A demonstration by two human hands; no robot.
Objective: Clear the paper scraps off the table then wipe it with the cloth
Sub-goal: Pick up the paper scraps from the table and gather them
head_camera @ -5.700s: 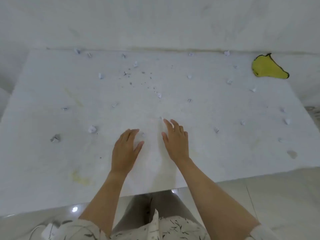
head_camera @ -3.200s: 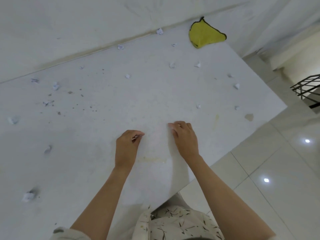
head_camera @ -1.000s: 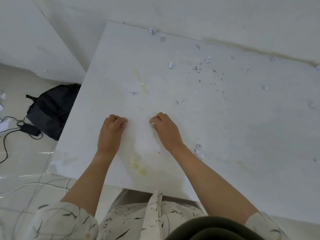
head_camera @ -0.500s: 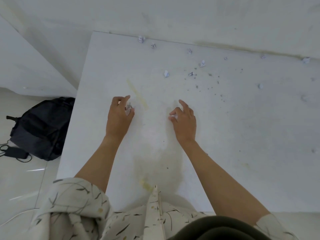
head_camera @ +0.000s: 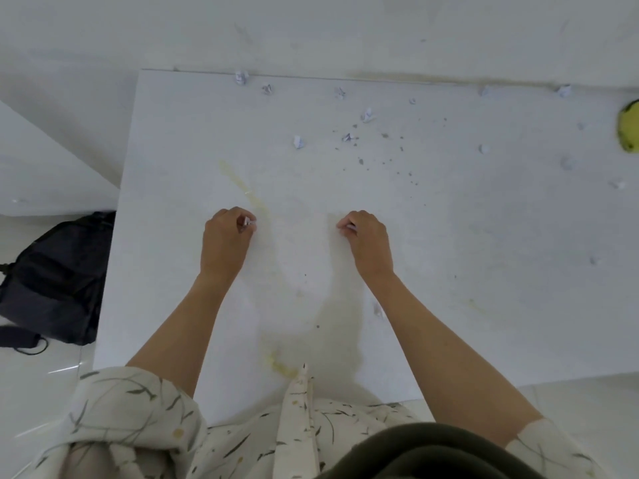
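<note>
The white table (head_camera: 173, 236) carries several small crumpled paper scraps, among them one at the far edge (head_camera: 241, 77), one nearer the middle (head_camera: 298, 141) and one beside my right forearm (head_camera: 377, 309). My left hand (head_camera: 226, 236) is curled into a fist with white paper scraps showing between thumb and fingers. My right hand (head_camera: 368, 238) is also closed, a bit of white paper peeking out at the fingertips. Both hands rest on the table's near middle. The yellow cloth (head_camera: 630, 127) lies at the far right, cut off by the frame edge.
Dark crumbs (head_camera: 383, 146) speckle the far middle of the table. Yellowish stains run near my left hand (head_camera: 242, 184) and at the near edge (head_camera: 281, 366). A black backpack (head_camera: 52, 274) sits on the floor to the left. A white wall backs the table.
Both hands have closed into fists around picked-up scraps; half a second ago their fingers were partly spread. My view has swung right, bringing the yellow cloth's edge into sight.
</note>
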